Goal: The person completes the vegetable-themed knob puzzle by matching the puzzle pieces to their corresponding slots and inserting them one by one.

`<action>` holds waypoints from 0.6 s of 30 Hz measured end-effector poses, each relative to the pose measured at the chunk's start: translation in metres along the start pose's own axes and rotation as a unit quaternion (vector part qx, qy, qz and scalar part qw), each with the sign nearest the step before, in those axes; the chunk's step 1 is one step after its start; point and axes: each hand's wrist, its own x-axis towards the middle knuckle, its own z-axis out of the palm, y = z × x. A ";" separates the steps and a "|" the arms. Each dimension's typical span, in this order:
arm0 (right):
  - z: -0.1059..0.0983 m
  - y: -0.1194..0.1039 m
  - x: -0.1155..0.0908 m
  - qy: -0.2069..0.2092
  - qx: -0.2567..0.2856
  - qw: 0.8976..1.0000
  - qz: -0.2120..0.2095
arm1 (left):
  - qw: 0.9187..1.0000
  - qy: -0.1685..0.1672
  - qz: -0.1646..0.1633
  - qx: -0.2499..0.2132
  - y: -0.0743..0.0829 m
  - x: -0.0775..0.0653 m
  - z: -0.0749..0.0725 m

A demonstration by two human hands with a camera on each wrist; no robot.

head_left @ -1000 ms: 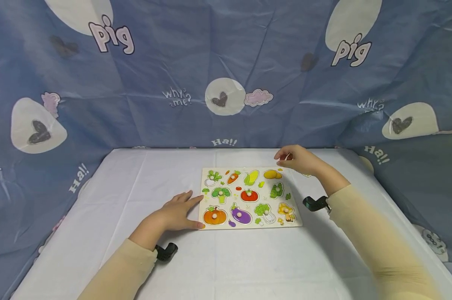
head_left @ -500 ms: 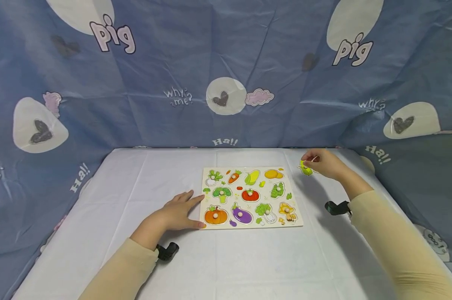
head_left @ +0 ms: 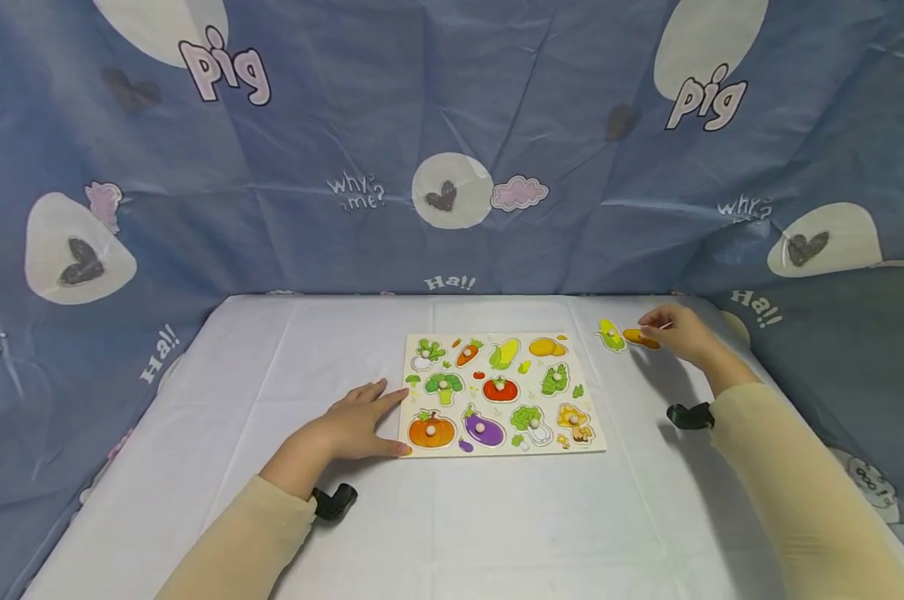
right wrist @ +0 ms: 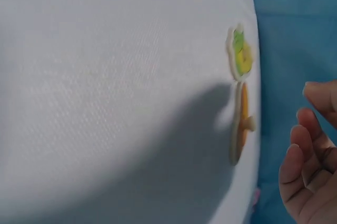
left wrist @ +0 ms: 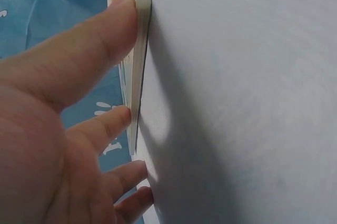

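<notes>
My left hand [head_left: 350,427] rests at the left edge of a wooden knob puzzle board [head_left: 496,452], thumb on the near corner and forefinger on the side. In the left wrist view, the thumb lies along the edge and the fingers are extended. Over at the right, my right hand [head_left: 684,333] is close over the orange-brown potato-shaped piece [head_left: 636,337]. The right wrist view shows thumb and loosely bent fingers apart from that piece, holding nothing. Its knob [right wrist: 250,124] points up off the table. A yellow-green corn piece [head_left: 611,335] lies just left of it.
The board's corn slot [head_left: 505,355] and potato slot [head_left: 547,347] hold no knobbed pieces. Others, such as the tomato [head_left: 500,390] and eggplant [head_left: 485,431], sit in place. A white cloth [head_left: 496,533] covers the table; a blue printed curtain [head_left: 332,250] hangs behind.
My right hand has moved right, from the board's far right corner past the corn piece. The potato piece now shows lying beside the corn. My left hand has kept its place.
</notes>
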 end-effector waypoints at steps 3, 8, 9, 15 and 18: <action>0.002 0.007 0.003 0.006 0.005 1.000 0.016 | 1.000 -0.001 0.001 -0.001 0.001 -0.001 -0.001; 0.005 0.014 0.008 0.014 0.012 0.999 0.040 | 1.000 0.001 0.002 0.002 0.001 -0.001 -0.001; 0.005 0.014 0.008 0.013 0.014 0.999 0.046 | 1.000 0.000 0.002 0.003 0.000 0.000 0.000; 0.010 0.025 0.017 0.010 0.026 0.996 0.089 | 1.000 0.000 0.000 0.001 -0.001 0.001 0.002; 0.013 0.029 0.020 0.008 0.032 0.994 0.102 | 1.000 -0.002 0.000 0.002 -0.001 0.001 0.002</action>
